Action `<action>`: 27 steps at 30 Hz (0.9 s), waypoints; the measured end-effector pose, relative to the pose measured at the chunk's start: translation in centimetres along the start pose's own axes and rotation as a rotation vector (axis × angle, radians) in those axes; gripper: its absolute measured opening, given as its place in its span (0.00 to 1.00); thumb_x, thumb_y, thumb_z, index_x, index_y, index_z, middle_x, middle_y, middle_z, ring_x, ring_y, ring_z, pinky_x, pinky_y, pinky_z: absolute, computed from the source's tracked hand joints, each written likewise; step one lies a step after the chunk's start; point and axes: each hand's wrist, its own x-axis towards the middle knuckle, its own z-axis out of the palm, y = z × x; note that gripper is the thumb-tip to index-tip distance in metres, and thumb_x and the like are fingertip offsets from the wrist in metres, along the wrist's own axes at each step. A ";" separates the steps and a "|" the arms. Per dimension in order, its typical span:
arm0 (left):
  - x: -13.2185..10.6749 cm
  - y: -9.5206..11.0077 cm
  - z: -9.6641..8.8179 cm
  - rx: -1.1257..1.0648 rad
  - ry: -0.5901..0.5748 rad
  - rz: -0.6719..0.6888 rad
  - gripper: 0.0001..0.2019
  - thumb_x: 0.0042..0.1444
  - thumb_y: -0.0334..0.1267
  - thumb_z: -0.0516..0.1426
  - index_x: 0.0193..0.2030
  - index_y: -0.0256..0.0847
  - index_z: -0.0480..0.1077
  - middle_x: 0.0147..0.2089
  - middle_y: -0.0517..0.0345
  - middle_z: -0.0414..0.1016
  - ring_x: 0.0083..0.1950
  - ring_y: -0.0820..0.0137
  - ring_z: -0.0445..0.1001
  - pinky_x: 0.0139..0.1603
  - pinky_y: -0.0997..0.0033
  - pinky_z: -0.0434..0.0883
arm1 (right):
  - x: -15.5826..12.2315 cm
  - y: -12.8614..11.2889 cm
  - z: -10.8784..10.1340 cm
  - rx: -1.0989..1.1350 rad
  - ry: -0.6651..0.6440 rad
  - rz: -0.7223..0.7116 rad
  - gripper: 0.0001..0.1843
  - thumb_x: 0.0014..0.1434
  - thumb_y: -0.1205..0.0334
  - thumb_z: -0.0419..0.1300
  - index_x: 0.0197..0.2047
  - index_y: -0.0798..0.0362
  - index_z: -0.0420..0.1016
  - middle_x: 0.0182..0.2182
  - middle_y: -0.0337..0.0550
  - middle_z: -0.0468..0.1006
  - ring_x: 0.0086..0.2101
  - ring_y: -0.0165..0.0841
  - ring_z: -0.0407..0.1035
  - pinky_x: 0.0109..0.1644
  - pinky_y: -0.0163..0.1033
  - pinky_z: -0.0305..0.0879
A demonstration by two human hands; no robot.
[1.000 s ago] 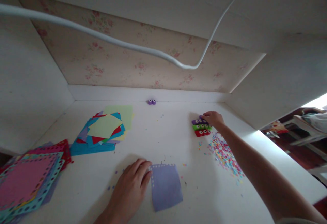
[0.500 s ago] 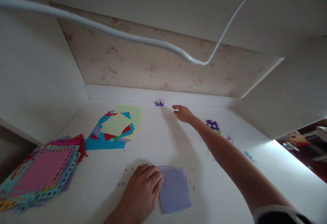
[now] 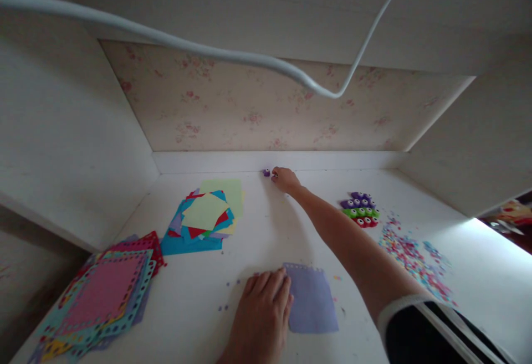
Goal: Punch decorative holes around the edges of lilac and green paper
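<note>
Person's L hand lies palm down, fingers side by side & a bit curved, on a white tabletop; its fingertips touch the L edge of a purple paper sheet w/ a row of punched holes along its top. Sheet lies flat, front & center. R arm reaches to the back of the tabletop, dark sleeve w/ white stripes & a pale cuff near the elbow. R hand has thumb & fingers curled around a small purple piece near the back edge; view's too small & blurry to tell if they pinch it. Just L of those fingertips sits a purple piece w/ an eye. Farther R, under the reach of the arm, are rows of eyed pieces: purple at the back, green in the mid., red in front. Beside them, more to the R, is a loose scatter of multicolored paper bits. On the L, toward the back: a fanned pile of colored sheets, pale green on top. Nearer & farther L: a stack of hole-edged sheets, pink on top. A few purple dots lie L of the L hand. Behind: floral wallpaper, w/ a white cable sagging across the view.
</note>
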 end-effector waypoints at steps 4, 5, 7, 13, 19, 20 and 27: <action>0.3 -0.4 -1.2 -0.003 0.046 -0.140 0.14 0.65 0.33 0.51 0.55 0.44 0.71 0.54 0.52 0.76 0.51 0.61 0.76 0.52 0.56 0.73 | -4.9 -1.1 -0.7 0.112 -0.017 -0.062 0.16 0.64 0.62 0.58 0.55 0.53 0.71 0.52 0.47 0.78 0.46 0.33 0.75 0.51 0.36 0.68; 0.4 -0.6 -1.5 -0.008 0.071 -0.181 0.14 0.65 0.33 0.51 0.54 0.44 0.71 0.54 0.51 0.76 0.51 0.61 0.75 0.52 0.56 0.73 | -6.8 -1.4 -0.7 0.149 -0.039 -0.092 0.16 0.64 0.62 0.58 0.55 0.52 0.70 0.50 0.45 0.79 0.44 0.31 0.76 0.48 0.35 0.69; 0.6 -1.0 -1.8 -0.021 0.122 -0.249 0.13 0.65 0.35 0.51 0.54 0.43 0.70 0.53 0.50 0.75 0.51 0.60 0.75 0.52 0.55 0.74 | -10.9 -1.7 -0.7 0.225 -0.104 -0.175 0.16 0.62 0.63 0.60 0.53 0.49 0.71 0.45 0.40 0.81 0.41 0.29 0.78 0.45 0.33 0.71; 0.3 -1.7 -0.4 -0.053 0.147 -0.323 0.22 0.63 0.38 0.54 0.63 0.42 0.61 0.59 0.46 0.70 0.59 0.58 0.71 0.55 0.56 0.73 | -20.6 -1.9 -0.7 0.446 -0.347 -0.488 0.25 0.57 0.67 0.63 0.58 0.49 0.69 0.52 0.46 0.76 0.45 0.34 0.77 0.51 0.39 0.72; 0.4 -1.7 0.2 0.019 0.044 -0.255 0.25 0.62 0.41 0.56 0.65 0.42 0.60 0.59 0.47 0.71 0.58 0.55 0.71 0.57 0.49 0.71 | -25.4 0.7 -2.0 0.232 -0.147 -0.329 0.30 0.62 0.52 0.61 0.65 0.51 0.64 0.64 0.52 0.65 0.63 0.45 0.59 0.67 0.52 0.58; 0.6 -1.5 0.1 0.012 0.028 -0.252 0.23 0.63 0.40 0.56 0.63 0.43 0.62 0.58 0.49 0.72 0.57 0.56 0.71 0.56 0.50 0.72 | -26.1 1.5 -2.0 0.174 -0.143 -0.305 0.32 0.62 0.49 0.60 0.66 0.51 0.64 0.66 0.52 0.62 0.65 0.47 0.55 0.68 0.56 0.55; 1.7 -0.8 -0.7 -0.101 -0.012 -0.257 0.12 0.61 0.34 0.58 0.52 0.47 0.69 0.49 0.55 0.75 0.49 0.60 0.75 0.52 0.53 0.73 | -28.6 4.4 -1.0 0.123 -0.180 -0.355 0.24 0.67 0.52 0.55 0.63 0.49 0.68 0.66 0.49 0.63 0.66 0.46 0.52 0.71 0.62 0.43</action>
